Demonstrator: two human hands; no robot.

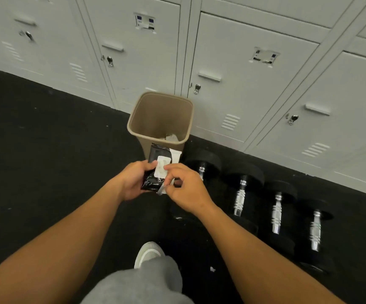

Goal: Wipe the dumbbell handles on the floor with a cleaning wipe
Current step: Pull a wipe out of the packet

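Note:
My left hand [133, 181] grips a black pack of cleaning wipes [155, 160] with a white flap on top, held above the floor. My right hand [185, 187] pinches at the pack's flap, with a bit of pale wipe or seal between the fingertips. Several black dumbbells with chrome handles lie in a row on the floor to the right: one [241, 196] nearest my right hand, another [276, 212] beside it, and a third [315, 231] furthest right. A further dumbbell [202, 166] is partly hidden behind my right hand.
A tan waste bin [133, 121] stands just beyond my hands with crumpled white wipes inside. Grey lockers [254, 88] line the wall behind. The floor is black rubber [46, 150]. My grey trouser leg and a light shoe [148, 253] show below.

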